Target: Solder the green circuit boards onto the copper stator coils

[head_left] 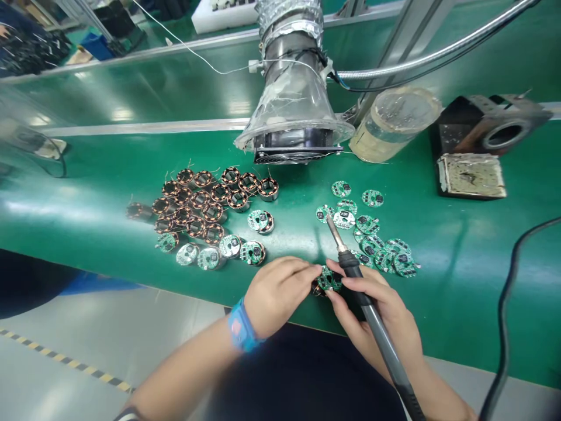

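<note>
Near the front edge of the green bench, a round green circuit board [328, 279] sits on a copper-wound motor stator [318, 289]. My left hand [278, 295], with a blue wristband, is closed on the stator and board from the left. In my right hand [392, 318] is a soldering iron [373, 320], its tip pointing up and away, over the loose boards. Thumb and fingertips of that same hand also touch the board's right side. My fingers hide part of the stator.
Several copper stators [199, 200] stand at left, some topped with boards [209, 257]. Loose round boards [372, 244] lie at right. A fan hood [298, 117] hangs above. Behind are a clear container [394, 123] and an iron stand with sponge [472, 176]. A black cable [508, 304] runs at right.
</note>
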`<state>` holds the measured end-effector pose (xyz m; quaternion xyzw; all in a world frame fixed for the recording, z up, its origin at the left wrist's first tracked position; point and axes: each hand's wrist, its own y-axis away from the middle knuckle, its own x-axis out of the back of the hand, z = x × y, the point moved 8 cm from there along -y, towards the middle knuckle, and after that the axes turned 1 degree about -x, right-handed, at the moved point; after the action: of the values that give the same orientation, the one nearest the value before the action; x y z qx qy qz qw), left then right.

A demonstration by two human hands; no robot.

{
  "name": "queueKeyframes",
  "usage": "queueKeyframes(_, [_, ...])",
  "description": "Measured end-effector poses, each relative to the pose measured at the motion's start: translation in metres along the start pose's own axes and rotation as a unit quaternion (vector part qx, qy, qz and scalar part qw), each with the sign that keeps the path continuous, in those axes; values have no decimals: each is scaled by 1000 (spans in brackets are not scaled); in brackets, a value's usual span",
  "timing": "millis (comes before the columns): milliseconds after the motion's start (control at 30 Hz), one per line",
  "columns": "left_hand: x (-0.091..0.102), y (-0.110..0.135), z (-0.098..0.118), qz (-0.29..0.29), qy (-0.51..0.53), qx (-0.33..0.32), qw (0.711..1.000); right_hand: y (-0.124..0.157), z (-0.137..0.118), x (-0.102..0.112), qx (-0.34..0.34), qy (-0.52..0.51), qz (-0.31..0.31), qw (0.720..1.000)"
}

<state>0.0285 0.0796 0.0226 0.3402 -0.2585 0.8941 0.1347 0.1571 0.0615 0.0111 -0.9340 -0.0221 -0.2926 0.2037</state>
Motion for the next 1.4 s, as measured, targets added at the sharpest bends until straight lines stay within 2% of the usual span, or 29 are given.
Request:
queueKeyframes(67, [-1, 4, 10, -68, -50, -80, 993, 0, -1, -1, 5, 3, -4, 1000])
queueKeyframes(100, [-1, 6, 12, -96, -63, -96, 989, -1, -1, -2, 6, 2, -7, 1000])
queueKeyframes(167, [0, 8, 11, -125, -62, -85, 987, -1, 0, -2, 5, 2, -9, 1000])
queueKeyframes(233, [2, 8, 7, -117, -10, -29, 993, -1, 1, 1, 1, 11, -9, 1000])
queueKeyframes(300, [3, 9, -4, -71, 64, 65, 993, 2, 1, 10, 1, 21, 1, 1000])
queueKeyframes(433, [-1, 16, -24, 17, 178, 240, 954, 14, -7, 37, 12, -5, 19, 1000])
queueKeyframes(533, [-8, 18, -29, 36, 228, 284, 931, 25, -10, 49, 6, -38, 6, 999])
queueKeyframes(767, [-11, 20, -32, 44, 269, 298, 915, 33, -22, 50, 45, -31, -15, 998])
queueKeyframes(1133, [-7, 12, -25, 54, 207, 241, 947, 32, -23, 48, 40, -33, -24, 998])
queueKeyframes(1400, [-7, 13, -25, 56, 208, 230, 949, 20, -31, 43, 61, -35, -43, 997])
